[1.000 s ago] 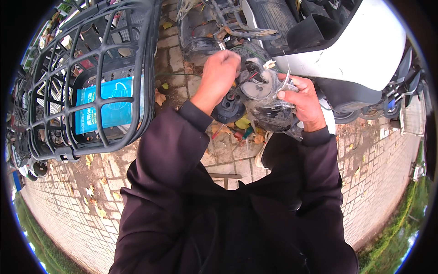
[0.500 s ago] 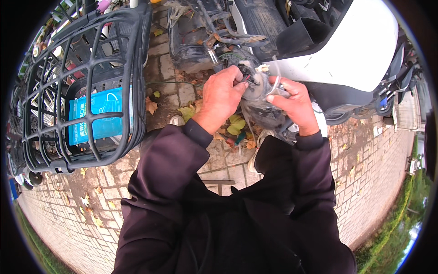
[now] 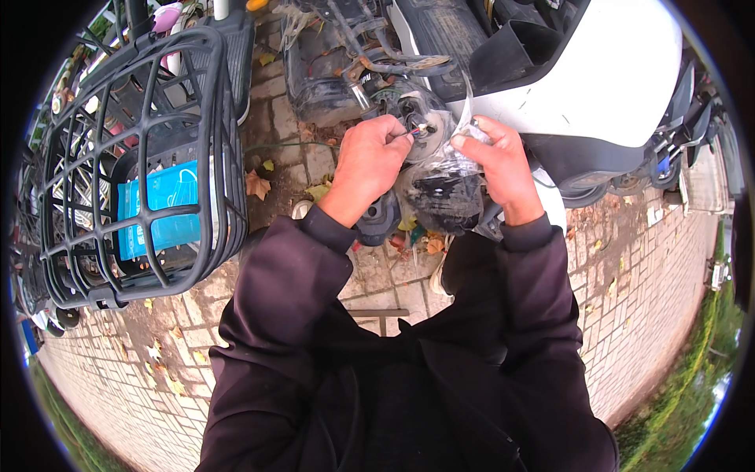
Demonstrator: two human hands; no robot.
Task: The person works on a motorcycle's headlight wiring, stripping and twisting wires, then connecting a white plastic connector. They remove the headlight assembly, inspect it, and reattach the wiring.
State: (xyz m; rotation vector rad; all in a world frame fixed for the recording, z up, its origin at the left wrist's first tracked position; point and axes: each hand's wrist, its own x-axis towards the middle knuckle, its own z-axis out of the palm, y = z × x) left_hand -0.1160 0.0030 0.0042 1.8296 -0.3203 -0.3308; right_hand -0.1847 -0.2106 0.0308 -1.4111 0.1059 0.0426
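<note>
On the left, a black basket (image 3: pixel 215 86) is holding a blue packet (image 3: pixel 167 186), its bars partly hiding it. The left hand's (image 3: pixel 366 161) thumb and forefinger are pinching thin wires (image 3: pixel 414 131) at the round part (image 3: pixel 431 143), which is sitting in plastic film (image 3: pixel 462 161) between the hands; a second ago this hand was hovering clear of it. The right hand's (image 3: pixel 503 167) thumb and forefinger are pinching the film. Rightward, a white scooter (image 3: pixel 605 86) is running off the top edge. Leaf-strewn paving (image 3: pixel 629 275) is stretching underneath.
</note>
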